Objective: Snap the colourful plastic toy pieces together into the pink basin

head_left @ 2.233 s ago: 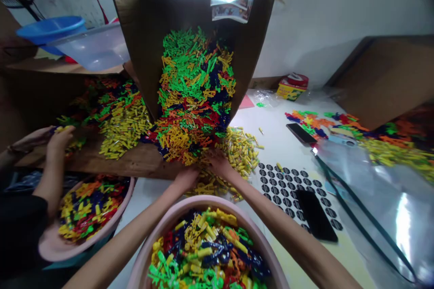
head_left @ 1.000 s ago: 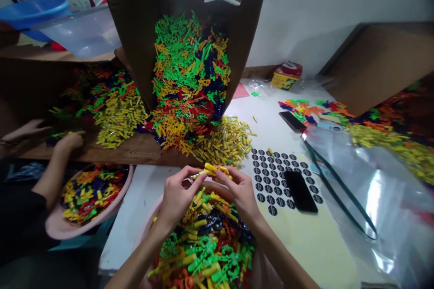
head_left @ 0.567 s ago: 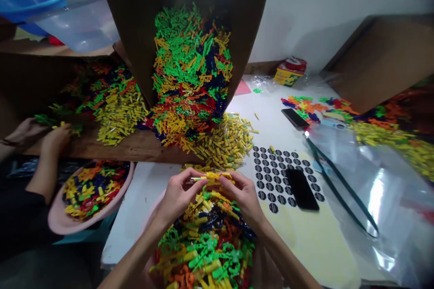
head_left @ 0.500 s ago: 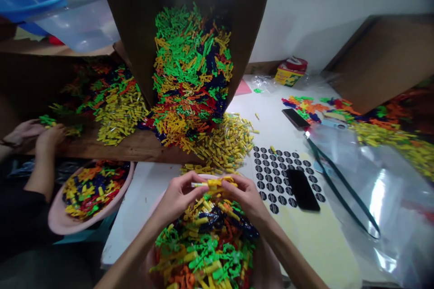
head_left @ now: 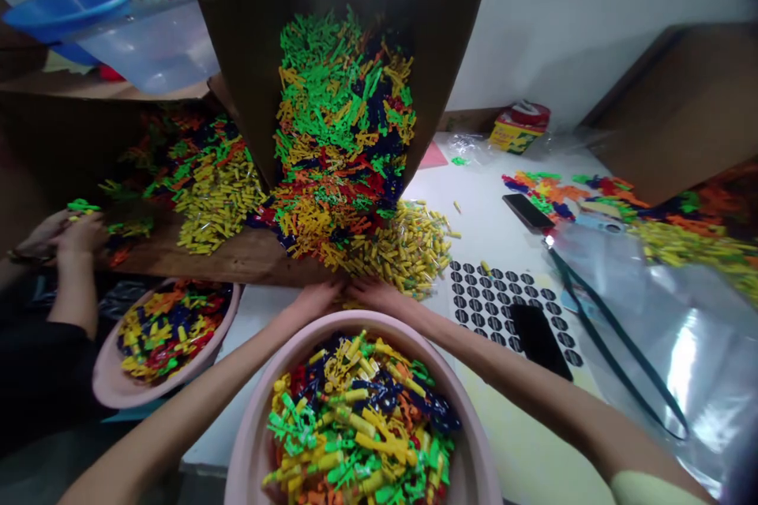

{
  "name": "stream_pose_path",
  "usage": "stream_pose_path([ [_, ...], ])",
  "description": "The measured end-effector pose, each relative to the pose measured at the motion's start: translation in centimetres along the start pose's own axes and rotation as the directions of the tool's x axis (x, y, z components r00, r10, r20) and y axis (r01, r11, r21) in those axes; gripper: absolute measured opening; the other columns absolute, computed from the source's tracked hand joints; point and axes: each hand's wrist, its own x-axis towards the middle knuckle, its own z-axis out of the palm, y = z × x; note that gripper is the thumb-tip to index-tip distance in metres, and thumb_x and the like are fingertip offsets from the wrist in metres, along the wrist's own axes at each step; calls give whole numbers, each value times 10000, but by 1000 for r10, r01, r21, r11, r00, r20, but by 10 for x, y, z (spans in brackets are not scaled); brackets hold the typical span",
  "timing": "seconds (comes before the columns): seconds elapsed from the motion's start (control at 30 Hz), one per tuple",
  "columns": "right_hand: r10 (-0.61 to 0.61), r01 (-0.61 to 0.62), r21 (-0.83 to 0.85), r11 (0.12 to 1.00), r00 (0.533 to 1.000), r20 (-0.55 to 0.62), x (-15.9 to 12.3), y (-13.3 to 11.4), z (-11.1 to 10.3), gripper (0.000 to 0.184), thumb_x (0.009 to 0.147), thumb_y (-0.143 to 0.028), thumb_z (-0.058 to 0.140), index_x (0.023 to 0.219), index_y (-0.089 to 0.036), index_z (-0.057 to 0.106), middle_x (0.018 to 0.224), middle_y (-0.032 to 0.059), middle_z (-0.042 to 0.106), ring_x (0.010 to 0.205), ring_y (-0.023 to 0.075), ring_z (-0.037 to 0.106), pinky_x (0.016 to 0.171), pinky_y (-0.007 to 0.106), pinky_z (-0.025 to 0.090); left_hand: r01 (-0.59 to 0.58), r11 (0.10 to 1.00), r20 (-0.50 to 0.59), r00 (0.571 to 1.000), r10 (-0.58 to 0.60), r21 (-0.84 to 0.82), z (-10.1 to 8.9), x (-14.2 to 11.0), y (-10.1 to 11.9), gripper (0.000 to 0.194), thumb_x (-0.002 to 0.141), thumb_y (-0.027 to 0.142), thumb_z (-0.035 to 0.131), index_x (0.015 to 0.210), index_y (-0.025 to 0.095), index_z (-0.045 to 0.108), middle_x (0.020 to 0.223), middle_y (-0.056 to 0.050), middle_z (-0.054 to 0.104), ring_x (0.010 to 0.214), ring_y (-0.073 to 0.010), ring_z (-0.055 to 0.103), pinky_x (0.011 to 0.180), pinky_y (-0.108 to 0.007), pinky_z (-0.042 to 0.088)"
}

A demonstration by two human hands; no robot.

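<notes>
My left hand [head_left: 320, 296] reaches past the far rim of a pink basin [head_left: 260, 387], down by the lower edge of the heap. Beside it, my right hand [head_left: 374, 292] touches the near side of a pile of small yellow plastic tubes [head_left: 406, 248]. The fingers of both hands are small and partly hidden, so what they grip does not show. Inside the basin lie mixed green, yellow, orange, red and dark blue plastic pieces [head_left: 355, 442]. Behind my hands, similar loose coloured pieces [head_left: 337, 150] spill from a tall tipped cardboard box [head_left: 237, 24].
At left, a co-worker's hands [head_left: 76, 233] hold a green piece above another pink basin [head_left: 110, 379]. On the right lie black round stickers [head_left: 485, 300], two phones [head_left: 542, 339], a dark green strap [head_left: 616, 339] and clear plastic bags [head_left: 681, 331]. A yellow-red tub [head_left: 515, 130] stands by the wall.
My hands have gone from above the basin, where they held a yellow piece between them, forward to the pile's edge. That piece is no longer in them. The view has shifted slightly.
</notes>
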Motion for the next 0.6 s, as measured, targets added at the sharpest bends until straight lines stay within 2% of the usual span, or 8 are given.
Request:
stream_pose_path([
  [0.17, 53, -54, 47, 997, 998, 19, 2, 3, 17, 244, 864, -62, 588, 1045, -178, 703, 1063, 106, 707, 1024, 235, 623, 930, 361, 484, 114, 993, -29, 993, -115, -14, 7, 0, -1, 322, 875, 221, 530, 1175, 152, 622, 1186, -180, 672, 1059, -306, 658, 889, -377, 500],
  [0.3, 168, -157, 167, 973, 984, -59, -10, 13, -1, 260, 838, -146, 643, 1090, -180, 698, 1114, 117, 699, 1023, 254, 623, 903, 370, 497, 158, 982, -66, 984, -165, -99, 8, 4, -2, 255, 829, 193, 564, 1059, 159, 670, 1051, -168, 715, 966, -317, 684, 841, -396, 508],
  [0.37, 336, -268, 343, 900, 928, -158, -16, 18, -18, 256, 877, -235, 605, 1108, -164, 692, 1086, 120, 703, 969, 253, 644, 863, 378, 513, 167, 971, -98, 978, -186, -171, 1, 7, -3, 162, 799, 199, 596, 921, 150, 690, 926, -146, 731, 903, -310, 693, 801, -381, 516],
  [0.43, 551, -308, 640, 704, 805, -220, -23, 15, -35, 298, 898, -347, 581, 1102, -158, 688, 1016, 99, 706, 891, 235, 663, 804, 365, 534, 157, 959, -148, 969, -196, -238, -12, 7, 0, 145, 816, 268, 606, 862, 150, 676, 862, -116, 726, 853, -277, 693, 754, -343, 524],
  [0.5, 718, -187, 898, 399, 673, -179, -31, 3, -48, 380, 833, -436, 664, 1107, -173, 671, 972, 66, 696, 867, 212, 671, 786, 338, 546, 119, 912, -238, 945, -226, -393, -29, 1, 12, 245, 874, 388, 557, 913, 159, 635, 802, -73, 704, 750, -215, 680, 657, -286, 525],
  [0.53, 779, -84, 972, 220, 615, -123, -36, -6, -53, 427, 760, -437, 744, 1094, -185, 663, 956, 48, 691, 872, 200, 672, 796, 322, 547, 71, 841, -288, 921, -262, -537, -37, -6, 21, 291, 890, 446, 535, 935, 167, 606, 755, -46, 682, 676, -184, 658, 593, -259, 514],
  [0.57, 818, 12, 998, 68, 572, -63, -40, -18, -56, 470, 679, -412, 816, 1066, -197, 656, 930, 30, 686, 867, 188, 673, 801, 307, 548, -4, 720, -326, 893, -309, -694, -44, -14, 33, 321, 890, 489, 534, 947, 176, 575, 710, -19, 655, 607, -158, 629, 533, -236, 495],
  [0.6, 840, 78, 997, -23, 543, -23, -43, -30, -58, 495, 625, -382, 857, 1038, -208, 645, 903, 14, 681, 857, 177, 673, 795, 293, 549, -107, 541, -344, 867, -360, -834, -51, -24, 46, 337, 867, 515, 570, 938, 187, 549, 670, 8, 628, 555, -140, 600, 486, -219, 476],
])
